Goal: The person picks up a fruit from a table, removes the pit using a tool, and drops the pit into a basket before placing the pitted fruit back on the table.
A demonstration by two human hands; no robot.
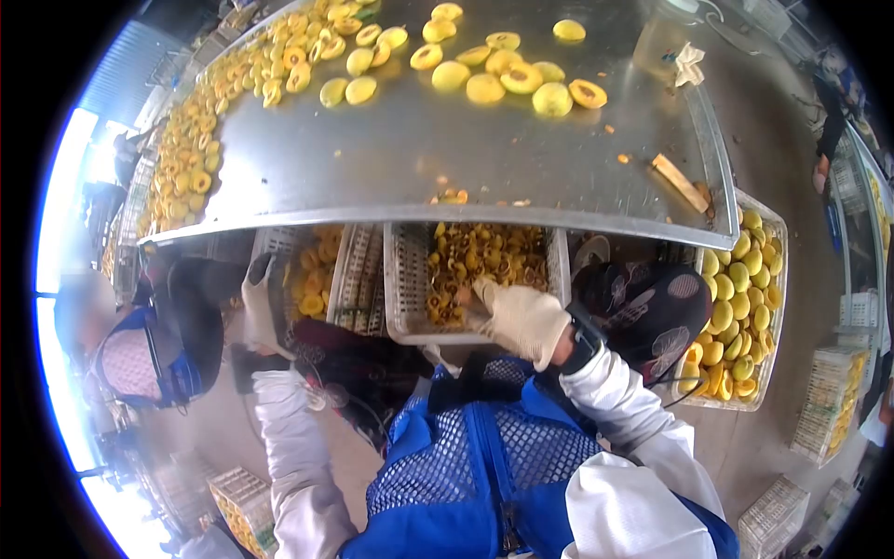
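Note:
My right hand point(526, 321), in a knitted off-white glove with a dark watch at the wrist, reaches over a white plastic crate point(402, 307) between my knees. Its blurred fingers are drawn together low over brownish-yellow fruit scraps point(489, 252), and what they hold I cannot make out. Off to the left, my left hand point(261, 303), gloved too, has thumb and fingers apart beside a second crate point(352, 293) of yellow fruit halves point(312, 303). The steel table's front edge runs just beyond both hands.
The steel table point(372, 177) carries heaped fruit halves point(186, 168) at left, several peach-like yellow fruits point(484, 88) at the back and a wooden block point(680, 184). A crate of yellow fruit point(740, 307) stands right. A person in a patterned cap point(140, 363) works at left.

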